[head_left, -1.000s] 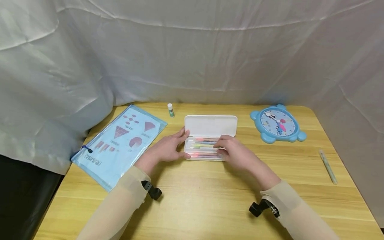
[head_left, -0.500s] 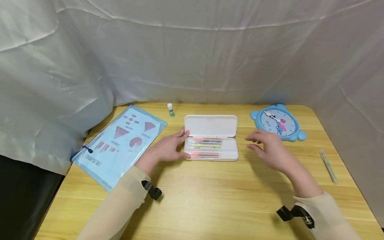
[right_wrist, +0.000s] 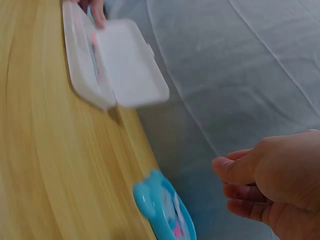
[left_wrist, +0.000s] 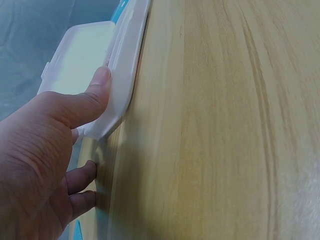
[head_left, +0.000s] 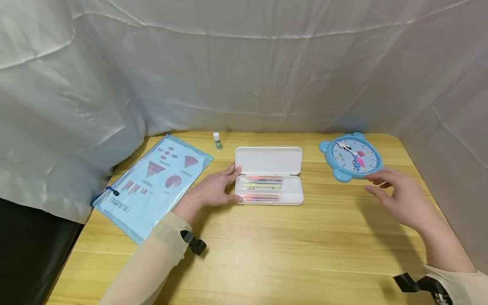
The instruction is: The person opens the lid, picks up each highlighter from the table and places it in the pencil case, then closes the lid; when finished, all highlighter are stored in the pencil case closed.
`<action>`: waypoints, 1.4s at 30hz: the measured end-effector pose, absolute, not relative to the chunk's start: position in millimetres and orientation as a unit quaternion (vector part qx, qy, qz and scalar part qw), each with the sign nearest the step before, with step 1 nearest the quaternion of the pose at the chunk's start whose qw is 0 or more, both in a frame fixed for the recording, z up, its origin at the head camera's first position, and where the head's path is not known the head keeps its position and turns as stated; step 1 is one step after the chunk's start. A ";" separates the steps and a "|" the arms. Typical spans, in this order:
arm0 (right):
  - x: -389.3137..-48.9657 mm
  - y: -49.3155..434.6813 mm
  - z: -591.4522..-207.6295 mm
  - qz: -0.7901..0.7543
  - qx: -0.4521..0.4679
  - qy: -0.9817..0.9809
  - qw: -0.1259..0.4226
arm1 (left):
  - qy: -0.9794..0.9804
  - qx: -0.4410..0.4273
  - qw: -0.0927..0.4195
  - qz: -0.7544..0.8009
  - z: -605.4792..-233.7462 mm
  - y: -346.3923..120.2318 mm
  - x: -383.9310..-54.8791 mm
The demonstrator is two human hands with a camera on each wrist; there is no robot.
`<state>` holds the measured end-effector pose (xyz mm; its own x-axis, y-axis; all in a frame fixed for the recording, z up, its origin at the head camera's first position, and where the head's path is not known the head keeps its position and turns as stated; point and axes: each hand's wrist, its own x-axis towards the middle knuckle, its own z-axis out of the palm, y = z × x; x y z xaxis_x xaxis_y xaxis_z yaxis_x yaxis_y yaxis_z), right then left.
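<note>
My left hand [head_left: 215, 188] holds the left end of a white plastic pencil case [head_left: 292, 195], thumb at the near side and forefinger by the hinge. The case lies with its lid [head_left: 268, 160] raised. Several colored pens [head_left: 263, 186] lie inside toward the left; the right part shows bare white plastic. In the left wrist view the thumb [left_wrist: 95, 95] presses on the case's edge. My right hand [head_left: 406, 197] hovers over the table's right side, fingers loosely bent and holding nothing, just in front of a blue toy clock [head_left: 352, 156].
A blue zip document bag [head_left: 152, 186] with printed shapes lies at the left. A small glue stick [head_left: 217, 141] stands behind it to the right. Grey cloth [head_left: 267, 76] hangs along the back and sides of the wooden table [head_left: 267, 254].
My right hand has left the pens and travelled right, past the clock's near edge. It now covers the pen lying at the far right. My left hand stays on the case.
</note>
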<state>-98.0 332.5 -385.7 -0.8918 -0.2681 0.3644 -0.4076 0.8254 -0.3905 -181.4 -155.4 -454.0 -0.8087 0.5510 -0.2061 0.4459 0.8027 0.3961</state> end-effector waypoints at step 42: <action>-48.9 451.3 -456.0 0.202 -0.108 -0.973 0.018 | 0.936 0.269 0.155 0.167 -454.7 -156.4 -182.0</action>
<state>-48.9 451.3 -456.0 -0.9759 0.2179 -0.0096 0.2038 0.8953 -0.3962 -182.0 -156.4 -454.7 -0.8074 0.5549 -0.2003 0.4516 0.7998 0.3955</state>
